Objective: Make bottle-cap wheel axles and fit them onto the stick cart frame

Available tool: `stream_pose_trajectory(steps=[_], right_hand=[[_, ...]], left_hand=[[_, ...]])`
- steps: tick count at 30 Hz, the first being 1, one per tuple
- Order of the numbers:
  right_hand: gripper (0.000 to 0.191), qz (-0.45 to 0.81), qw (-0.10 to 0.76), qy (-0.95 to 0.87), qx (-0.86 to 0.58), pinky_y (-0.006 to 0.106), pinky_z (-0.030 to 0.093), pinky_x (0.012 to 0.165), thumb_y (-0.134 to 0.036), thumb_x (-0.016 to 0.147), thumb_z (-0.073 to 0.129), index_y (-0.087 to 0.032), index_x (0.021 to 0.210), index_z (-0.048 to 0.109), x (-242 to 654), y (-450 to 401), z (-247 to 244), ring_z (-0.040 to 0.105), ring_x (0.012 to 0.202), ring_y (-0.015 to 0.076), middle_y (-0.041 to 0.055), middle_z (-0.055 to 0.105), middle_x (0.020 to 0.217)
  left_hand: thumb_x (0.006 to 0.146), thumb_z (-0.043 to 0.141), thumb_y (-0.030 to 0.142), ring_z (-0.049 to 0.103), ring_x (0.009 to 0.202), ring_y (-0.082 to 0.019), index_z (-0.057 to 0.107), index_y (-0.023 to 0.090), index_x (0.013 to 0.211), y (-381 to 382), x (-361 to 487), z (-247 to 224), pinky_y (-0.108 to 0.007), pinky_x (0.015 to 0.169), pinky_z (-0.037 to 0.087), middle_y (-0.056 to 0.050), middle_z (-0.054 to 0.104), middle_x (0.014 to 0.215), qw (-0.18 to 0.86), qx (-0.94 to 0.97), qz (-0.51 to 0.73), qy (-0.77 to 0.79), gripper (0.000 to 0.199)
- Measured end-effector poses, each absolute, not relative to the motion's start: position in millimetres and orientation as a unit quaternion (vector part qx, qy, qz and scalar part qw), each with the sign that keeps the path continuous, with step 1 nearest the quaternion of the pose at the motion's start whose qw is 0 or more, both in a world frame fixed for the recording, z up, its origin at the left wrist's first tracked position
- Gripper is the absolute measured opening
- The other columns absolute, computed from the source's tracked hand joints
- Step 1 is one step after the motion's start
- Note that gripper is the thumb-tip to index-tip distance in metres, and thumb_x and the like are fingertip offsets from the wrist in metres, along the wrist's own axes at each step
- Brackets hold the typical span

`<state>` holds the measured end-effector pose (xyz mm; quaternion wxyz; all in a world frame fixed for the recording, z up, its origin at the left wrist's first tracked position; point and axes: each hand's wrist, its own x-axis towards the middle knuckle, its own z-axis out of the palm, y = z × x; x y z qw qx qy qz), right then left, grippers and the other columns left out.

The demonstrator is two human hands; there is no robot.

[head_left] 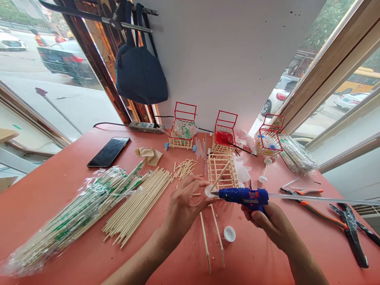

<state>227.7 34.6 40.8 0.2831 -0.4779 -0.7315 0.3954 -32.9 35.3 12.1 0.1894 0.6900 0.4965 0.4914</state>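
Note:
My left hand (183, 200) pinches a white bottle cap (209, 190), and a short wooden stick (221, 175) slants up from it. In my right hand (276, 225) is a blue hot glue gun (242, 194), its nozzle at the cap. A clear glue stick (320, 198) runs out of the gun's back to the right. Just behind the cap stands a small frame of wooden sticks (233, 172). Two joined sticks (204, 241) lie below my left hand, with a loose white cap (229, 234) to their right. Whether nozzle and cap touch, I cannot tell.
Stick carts hold green-flecked plastic (184, 128), red material (224, 137) and blue-white items (268, 141). Bare sticks (139, 202), bagged sticks (68, 221) and a phone (109, 152) lie left. Pliers (323, 213) and black cutters (352, 231) lie right. A power strip (147, 127) sits behind.

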Motion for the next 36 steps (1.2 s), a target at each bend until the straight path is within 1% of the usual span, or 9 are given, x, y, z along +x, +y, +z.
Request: stream_pose_trajectory(steps=[4, 10, 16, 19, 26, 30, 32, 36], right_hand=[[0.060, 0.363, 0.285, -0.747, -0.479, 0.025, 0.040, 0.045, -0.071, 0.094, 0.050, -0.016, 0.079, 0.069, 228.2, 34.0, 43.9, 0.048, 0.050, 0.0142, 0.0052, 0.061, 0.063], [0.062, 0.343, 0.281, -0.754, -0.485, 0.025, 0.042, 0.045, -0.072, 0.094, 0.049, -0.016, 0.079, 0.070, 228.0, 35.8, 47.2, 0.051, 0.051, 0.0155, 0.0057, 0.062, 0.061], [0.063, 0.336, 0.283, -0.756, -0.485, 0.025, 0.041, 0.045, -0.073, 0.094, 0.049, -0.017, 0.074, 0.069, 226.6, 37.0, 50.4, 0.050, 0.050, 0.0148, 0.0048, 0.062, 0.060], [0.062, 0.343, 0.285, -0.752, -0.485, 0.025, 0.041, 0.045, -0.073, 0.093, 0.050, -0.016, 0.076, 0.070, 227.9, 37.7, 49.6, 0.051, 0.050, 0.0150, 0.0050, 0.062, 0.061], [0.060, 0.367, 0.263, -0.751, -0.482, 0.025, 0.042, 0.047, -0.070, 0.094, 0.051, -0.015, 0.082, 0.071, 236.2, 42.0, 48.1, 0.053, 0.052, 0.0152, 0.0055, 0.064, 0.065], [0.058, 0.358, 0.262, -0.756, -0.482, 0.025, 0.043, 0.047, -0.068, 0.096, 0.050, -0.016, 0.081, 0.070, 237.7, 41.3, 51.4, 0.053, 0.053, 0.0149, 0.0053, 0.065, 0.066], [0.058, 0.341, 0.257, -0.761, -0.488, 0.025, 0.043, 0.047, -0.068, 0.095, 0.050, -0.017, 0.079, 0.070, 236.7, 39.5, 54.0, 0.053, 0.051, 0.0153, 0.0052, 0.064, 0.064], [0.056, 0.303, 0.253, -0.769, -0.502, 0.027, 0.045, 0.047, -0.068, 0.094, 0.052, -0.018, 0.076, 0.070, 234.7, 35.1, 58.1, 0.055, 0.050, 0.0170, 0.0062, 0.066, 0.062]], left_hand=[[0.086, 0.080, 0.035, 0.070, 0.095, -0.023, 0.072, 0.022, 0.100, 35.1, -32.6, 11.0, -0.034, 0.085, 0.055, -0.005, 0.074, 0.101, 0.185, 0.692, 0.489, 0.497, 0.021], [0.084, 0.083, 0.029, 0.069, 0.097, -0.023, 0.072, 0.022, 0.101, 34.3, -33.1, 10.9, -0.034, 0.087, 0.054, -0.005, 0.074, 0.102, 0.186, 0.693, 0.489, 0.496, 0.022], [0.086, 0.081, 0.033, 0.070, 0.101, -0.024, 0.072, 0.023, 0.103, 34.2, -33.5, 10.6, -0.037, 0.090, 0.056, -0.006, 0.074, 0.104, 0.187, 0.695, 0.491, 0.491, 0.022], [0.086, 0.080, 0.033, 0.070, 0.102, -0.024, 0.072, 0.024, 0.104, 34.0, -33.2, 9.6, -0.038, 0.091, 0.056, -0.006, 0.073, 0.106, 0.194, 0.694, 0.497, 0.484, 0.022], [0.082, 0.084, 0.020, 0.069, 0.101, -0.023, 0.073, 0.022, 0.104, 35.0, -30.2, 9.9, -0.035, 0.090, 0.057, -0.005, 0.072, 0.104, 0.241, 0.695, 0.505, 0.451, 0.024], [0.082, 0.084, 0.018, 0.069, 0.105, -0.023, 0.073, 0.022, 0.107, 35.0, -29.0, 9.1, -0.035, 0.091, 0.056, -0.006, 0.072, 0.108, 0.252, 0.699, 0.498, 0.447, 0.028], [0.081, 0.085, 0.019, 0.069, 0.104, -0.023, 0.072, 0.021, 0.106, 34.6, -28.7, 9.7, -0.035, 0.090, 0.056, -0.006, 0.072, 0.107, 0.250, 0.698, 0.497, 0.452, 0.028], [0.078, 0.087, 0.023, 0.069, 0.096, -0.022, 0.072, 0.021, 0.099, 33.8, -28.4, 13.5, -0.033, 0.086, 0.056, -0.004, 0.073, 0.100, 0.221, 0.689, 0.504, 0.472, 0.026]])
